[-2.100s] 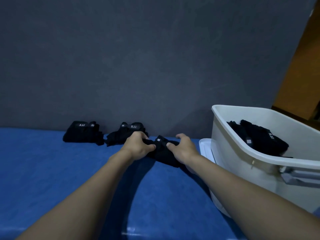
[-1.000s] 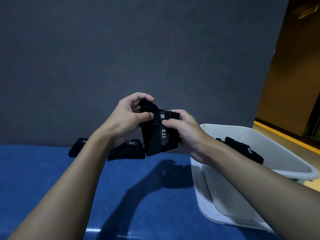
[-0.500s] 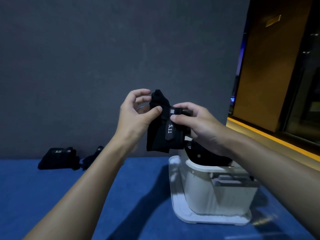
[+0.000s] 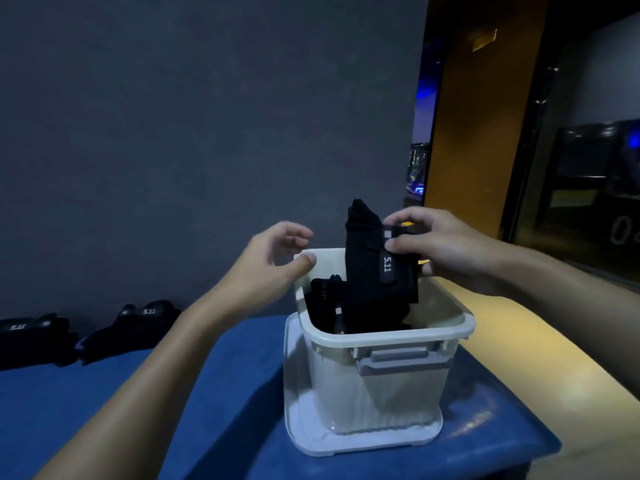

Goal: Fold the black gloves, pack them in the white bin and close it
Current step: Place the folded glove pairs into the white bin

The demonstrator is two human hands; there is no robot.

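Head view: the right hand (image 4: 446, 251) pinches a folded black fabric glove (image 4: 377, 268) by its strap end, thumb and fingers closed on the upper right edge, so the glove hangs left of and below the grip. Its long axis stands nearly upright, tilted a little. Its lower edge is directly over the mouth of the white plastic bin (image 4: 381, 386), just above other black gloves (image 4: 332, 306) lying inside. The left hand (image 4: 266, 268) is loose and holds nothing, fingers lightly curled near the bin's far left corner, apart from the glove. Only the right hand carries it, so I judge the coming move a short lowering straight down. At left, two more folded black gloves (image 4: 138, 323) wait on the blue padded surface (image 4: 104, 393)
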